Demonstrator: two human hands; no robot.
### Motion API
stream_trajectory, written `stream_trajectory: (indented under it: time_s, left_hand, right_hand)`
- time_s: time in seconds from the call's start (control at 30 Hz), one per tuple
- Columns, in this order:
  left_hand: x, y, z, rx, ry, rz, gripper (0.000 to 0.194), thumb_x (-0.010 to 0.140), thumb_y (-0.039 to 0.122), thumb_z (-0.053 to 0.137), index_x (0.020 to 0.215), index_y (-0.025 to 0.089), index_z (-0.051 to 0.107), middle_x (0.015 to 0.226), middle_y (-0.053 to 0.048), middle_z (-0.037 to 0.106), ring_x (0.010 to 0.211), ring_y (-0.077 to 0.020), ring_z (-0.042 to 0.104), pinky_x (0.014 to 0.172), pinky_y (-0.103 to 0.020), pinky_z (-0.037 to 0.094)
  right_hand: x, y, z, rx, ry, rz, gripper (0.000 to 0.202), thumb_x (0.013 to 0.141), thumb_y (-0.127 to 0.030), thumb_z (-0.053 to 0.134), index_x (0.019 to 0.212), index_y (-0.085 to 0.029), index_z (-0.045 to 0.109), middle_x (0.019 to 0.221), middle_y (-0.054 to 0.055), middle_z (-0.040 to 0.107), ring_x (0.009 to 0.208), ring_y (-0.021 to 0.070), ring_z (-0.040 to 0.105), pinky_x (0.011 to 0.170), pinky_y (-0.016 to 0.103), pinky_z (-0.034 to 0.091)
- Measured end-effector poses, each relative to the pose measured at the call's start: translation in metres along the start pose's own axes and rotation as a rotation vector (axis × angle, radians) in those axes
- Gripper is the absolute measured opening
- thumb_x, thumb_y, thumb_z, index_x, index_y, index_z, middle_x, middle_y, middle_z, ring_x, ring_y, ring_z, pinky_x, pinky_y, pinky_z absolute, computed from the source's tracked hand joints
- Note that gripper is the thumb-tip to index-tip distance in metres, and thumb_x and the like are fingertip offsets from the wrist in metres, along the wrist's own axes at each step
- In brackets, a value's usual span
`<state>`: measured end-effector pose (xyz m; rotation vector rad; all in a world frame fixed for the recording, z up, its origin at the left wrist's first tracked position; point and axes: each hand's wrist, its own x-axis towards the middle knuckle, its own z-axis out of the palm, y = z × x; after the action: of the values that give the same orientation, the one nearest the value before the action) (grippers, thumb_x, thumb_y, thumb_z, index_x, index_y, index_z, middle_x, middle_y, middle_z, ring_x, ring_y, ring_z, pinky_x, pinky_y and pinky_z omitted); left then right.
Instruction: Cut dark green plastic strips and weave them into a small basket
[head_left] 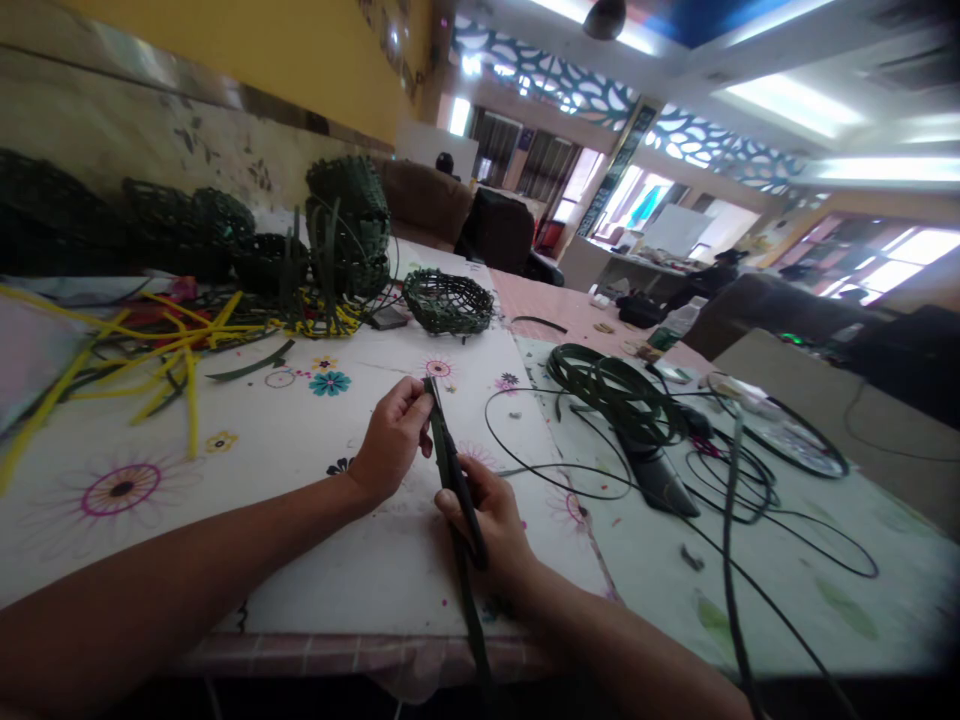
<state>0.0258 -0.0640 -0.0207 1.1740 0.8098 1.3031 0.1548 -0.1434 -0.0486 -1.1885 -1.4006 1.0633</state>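
Near the middle of the flowered tabletop, my left hand (397,432) pinches the upper end of a dark green strip (442,450). My right hand (487,515) is wrapped round the dark handles of scissors (466,500), whose blades point up and away along the strip, close to my left fingertips. The strip runs down past my right hand and over the table's front edge. Beyond my hands sits a small woven green basket (448,302).
Several woven baskets (349,220) stand at the back left, behind yellow strips (191,390). Coiled green strips (615,393), a dark flat object (656,480) and thin looping cords lie to the right. A plastic bottle (677,325) stands farther back.
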Motion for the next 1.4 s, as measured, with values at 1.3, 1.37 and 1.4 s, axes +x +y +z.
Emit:
stream_trajectory:
  time_s: [1.3,1.37,1.4]
  left_hand:
    - [0.045,-0.008,-0.028,-0.430,0.276,-0.412,0.024,0.091,0.011,0.054,0.073,0.017,0.039,0.057,0.007,0.041,0.040,-0.0014,0.033,0.038,-0.011,0.028]
    - [0.045,-0.010,-0.028,-0.400,0.220,-0.449,0.025,0.089,0.012,0.058,0.072,0.017,0.040,0.056,0.008,0.038,0.038,-0.0010,0.030,0.036,-0.012,0.025]
    - [0.044,-0.011,-0.028,-0.373,0.200,-0.457,0.026,0.088,0.011,0.059,0.072,0.017,0.040,0.055,0.008,0.038,0.038,-0.0010,0.029,0.036,-0.012,0.023]
  right_hand:
    - [0.065,-0.005,-0.018,-0.953,-0.087,0.081,0.044,0.085,-0.039,0.070,0.123,-0.016,0.063,0.092,0.005,0.072,0.079,0.0185,0.064,0.066,0.026,0.042]
    - [0.075,-0.008,-0.013,-1.120,-0.142,0.018,0.031,0.091,-0.033,0.062,0.115,-0.013,0.066,0.098,0.009,0.073,0.085,0.0207,0.065,0.070,0.028,0.043]
    - [0.079,-0.009,-0.010,-1.168,-0.153,-0.012,0.027,0.093,-0.030,0.059,0.113,-0.013,0.066,0.101,0.011,0.072,0.088,0.0218,0.065,0.073,0.029,0.044]
